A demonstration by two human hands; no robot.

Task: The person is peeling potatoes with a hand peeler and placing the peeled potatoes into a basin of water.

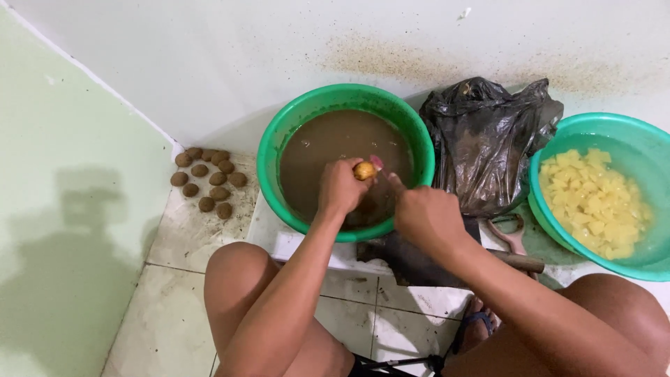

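My left hand (340,188) grips a small yellowish potato (363,170) over a green basin (273,139) full of muddy brown water. My right hand (427,215) is closed around a small peeler (377,163) whose pink tip touches the potato. Both hands hover above the near side of the basin. A second green basin (551,216) at the right holds yellow cut potato pieces (593,199) in water.
A crumpled black plastic bag (485,139) lies between the two basins. Several unpeeled brown potatoes (209,180) sit in a heap on the tiled floor by the wall corner. A knife with a wooden handle (520,261) lies under my right forearm. My knees frame the bottom.
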